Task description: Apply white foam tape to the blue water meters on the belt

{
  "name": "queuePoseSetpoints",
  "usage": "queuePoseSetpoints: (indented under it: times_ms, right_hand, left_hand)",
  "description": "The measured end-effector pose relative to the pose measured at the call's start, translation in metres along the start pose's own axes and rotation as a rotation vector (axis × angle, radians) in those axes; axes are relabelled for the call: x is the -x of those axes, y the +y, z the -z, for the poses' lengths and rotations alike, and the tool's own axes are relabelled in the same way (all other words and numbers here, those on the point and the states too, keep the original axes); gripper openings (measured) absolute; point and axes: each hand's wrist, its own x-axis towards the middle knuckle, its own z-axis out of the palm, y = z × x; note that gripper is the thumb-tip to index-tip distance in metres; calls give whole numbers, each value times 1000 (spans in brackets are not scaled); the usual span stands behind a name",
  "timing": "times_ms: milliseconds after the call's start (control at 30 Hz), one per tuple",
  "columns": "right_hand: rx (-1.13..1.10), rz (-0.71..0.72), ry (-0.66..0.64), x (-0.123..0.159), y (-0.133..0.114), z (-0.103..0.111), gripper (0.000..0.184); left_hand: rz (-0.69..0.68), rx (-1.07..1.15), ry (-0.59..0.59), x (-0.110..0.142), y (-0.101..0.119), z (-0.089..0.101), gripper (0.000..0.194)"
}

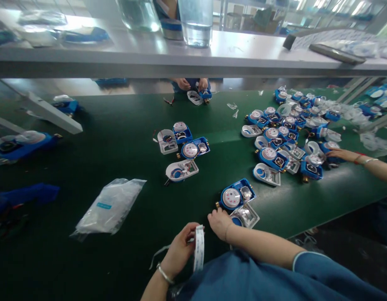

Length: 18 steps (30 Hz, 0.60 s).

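My left hand (182, 247) is closed on a strip of white printed label tape (199, 248), which hangs down towards my lap. A thin pale ribbon (159, 253) trails out on the other side of that hand. My right hand (220, 223) rests low over the table with its fingers bent together; what they hold, if anything, is hidden. Just beyond its fingers lies a blue water meter (231, 197) with a round white dial and a brass fitting. A white meter cover (249, 215) with a blue ring lies beside the right wrist, partly covered by the forearm.
Two more meters (190, 149) and white covers (182, 170) lie mid-table. A plastic bag (110, 207) is on the left. Many meters (269, 153) crowd the right, where a co-worker's hand (340, 154) reaches in. Another person's hands (193, 85) work opposite, under a shelf (243, 54).
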Motion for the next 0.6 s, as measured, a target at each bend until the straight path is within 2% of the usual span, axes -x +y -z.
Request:
queuePoseSetpoints:
  times_ms: [67, 133, 233, 267, 333, 400, 467, 600]
  right_hand:
    - [-44, 47, -2, 7, 6, 9, 19]
    - [-253, 64, 49, 26, 13, 24, 21]
    - [-967, 8, 133, 63, 19, 53, 21]
    - [-1214, -4, 121, 76, 19, 62, 21]
    - [-1535, -11, 55, 96, 19, 75, 23]
    - [-1655, -33, 42, 110, 16, 80, 26]
    - [-1673, -53, 91, 116, 14, 78, 28]
    - [-1669, 39, 152, 119, 11, 72, 38]
  left_hand:
    - [-54, -61, 17, 4, 9, -5, 30]
    - [-146, -155, 55, 7, 14, -9, 31]
    - [-314, -344, 147, 7, 17, -16, 32]
    - [-367, -412, 183, 6, 19, -18, 31]
    - [-471, -533, 247, 1, 24, -22, 30]
    - [-567, -632, 286, -3, 31, -26, 30]
    - [-657, -715, 299, -6, 41, -31, 29]
    - [-806, -827, 259, -4, 61, -38, 26]
